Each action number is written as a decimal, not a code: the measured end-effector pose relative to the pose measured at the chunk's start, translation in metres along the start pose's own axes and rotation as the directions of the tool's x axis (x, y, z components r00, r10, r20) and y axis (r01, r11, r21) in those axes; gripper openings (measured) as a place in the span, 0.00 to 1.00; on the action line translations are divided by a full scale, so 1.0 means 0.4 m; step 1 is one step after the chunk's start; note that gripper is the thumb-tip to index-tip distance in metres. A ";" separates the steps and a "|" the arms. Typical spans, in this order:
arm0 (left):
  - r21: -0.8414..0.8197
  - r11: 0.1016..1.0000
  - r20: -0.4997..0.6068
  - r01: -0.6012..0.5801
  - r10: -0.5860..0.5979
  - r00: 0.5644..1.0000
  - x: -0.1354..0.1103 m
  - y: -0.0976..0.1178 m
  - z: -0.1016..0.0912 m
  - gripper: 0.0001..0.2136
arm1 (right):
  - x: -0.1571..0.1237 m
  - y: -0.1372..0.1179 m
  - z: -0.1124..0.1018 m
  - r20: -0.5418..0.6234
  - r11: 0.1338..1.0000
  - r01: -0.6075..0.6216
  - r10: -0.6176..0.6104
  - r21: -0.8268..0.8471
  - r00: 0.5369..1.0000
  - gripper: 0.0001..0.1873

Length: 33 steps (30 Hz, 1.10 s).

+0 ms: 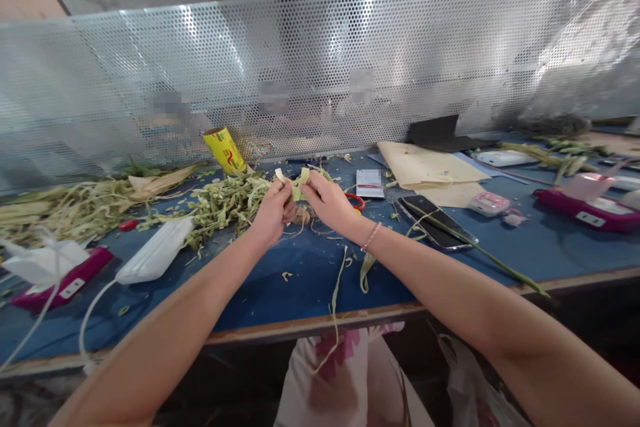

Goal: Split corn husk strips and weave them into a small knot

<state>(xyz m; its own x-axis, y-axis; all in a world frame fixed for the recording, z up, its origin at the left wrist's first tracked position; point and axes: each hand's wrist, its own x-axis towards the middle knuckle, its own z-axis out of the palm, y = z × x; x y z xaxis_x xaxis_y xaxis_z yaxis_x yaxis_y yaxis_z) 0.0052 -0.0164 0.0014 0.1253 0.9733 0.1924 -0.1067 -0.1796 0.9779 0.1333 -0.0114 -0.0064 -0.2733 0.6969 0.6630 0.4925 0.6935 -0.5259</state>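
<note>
Over the middle of the blue table, my left hand and my right hand are close together, fingers closed. Between them is a pale green strip of dried plant leaf, pinched by both, its ends sticking up above the fingers. Under the hands lie a small brownish bundle, partly covered, and a red ring-shaped handle. A heap of green plaited plant pieces lies left of my left hand. A long thin strip hangs over the table's front edge.
Dried leaves, a yellow tube, a white corded block and a magenta power strip are left. To the right lie a phone, brown paper and another magenta strip. A perforated metal screen stands behind.
</note>
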 end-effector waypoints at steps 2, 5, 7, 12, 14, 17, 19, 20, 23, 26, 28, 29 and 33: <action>0.121 0.992 0.016 -0.023 0.021 1.000 0.006 -0.006 -0.009 0.07 | 0.001 0.004 0.000 -0.002 1.000 -0.015 0.015 0.013 1.000 0.07; 0.436 0.894 0.024 -0.104 0.104 0.994 0.013 -0.011 -0.026 0.06 | 0.000 0.003 -0.003 0.045 0.997 -0.040 0.043 -0.070 0.998 0.06; 0.630 0.752 0.049 -0.194 0.210 0.976 0.014 -0.009 -0.035 0.04 | -0.001 -0.003 -0.006 0.088 0.989 -0.032 0.045 -0.143 0.995 0.06; 0.751 0.610 0.045 -0.254 0.336 0.941 0.015 -0.008 -0.034 0.07 | -0.003 -0.018 -0.010 0.127 0.985 -0.011 0.033 -0.172 0.991 0.07; 0.661 0.719 -0.003 -0.215 0.289 0.957 0.017 -0.014 -0.028 0.07 | -0.003 -0.015 -0.008 0.113 0.993 -0.022 0.035 -0.114 0.993 0.06; 0.527 0.832 -0.074 -0.172 0.247 0.966 0.017 -0.023 -0.019 0.08 | -0.002 -0.002 0.001 0.062 0.999 -0.023 0.021 0.034 0.998 0.06; 0.544 0.821 -0.108 -0.173 0.272 0.956 0.014 -0.024 -0.015 0.08 | 0.001 0.007 0.008 0.030 0.991 -0.030 0.027 0.132 0.999 0.08; 0.571 0.802 -0.116 -0.175 0.290 0.950 0.013 -0.022 -0.015 0.08 | 0.002 0.009 0.012 0.028 0.983 -0.046 0.042 0.176 0.999 0.08; 0.612 0.771 -0.125 -0.175 0.313 0.942 0.011 -0.018 -0.016 0.08 | 0.006 0.011 0.019 0.068 0.948 -0.121 0.105 0.295 0.992 0.07; 0.549 0.816 -0.131 -0.181 0.298 0.945 0.016 -0.025 -0.020 0.08 | 0.010 0.008 0.020 0.096 0.920 -0.170 0.145 0.353 0.985 0.07; 0.482 0.856 -0.139 -0.187 0.286 0.948 0.022 -0.036 -0.022 0.09 | 0.011 0.008 0.021 0.093 0.916 -0.175 0.152 0.362 0.984 0.08; 0.439 0.879 -0.144 -0.188 0.275 0.950 0.025 -0.043 -0.022 0.08 | 0.011 0.009 0.021 0.092 0.914 -0.174 0.151 0.366 0.984 0.08; 0.154 0.975 -0.124 -0.158 0.177 0.976 0.029 -0.056 -0.014 0.07 | 0.010 0.011 0.022 0.091 0.914 -0.175 0.152 0.365 0.984 0.07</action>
<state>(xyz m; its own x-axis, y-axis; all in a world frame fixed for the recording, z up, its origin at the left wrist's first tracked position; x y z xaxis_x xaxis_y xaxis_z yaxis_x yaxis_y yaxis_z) 0.0036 -0.0004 -0.0190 -0.0192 0.9361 0.3512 0.0278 -0.3506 0.9361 0.1272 -0.0039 -0.0107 -0.2696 0.8079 0.5240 0.1964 0.5789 -0.7914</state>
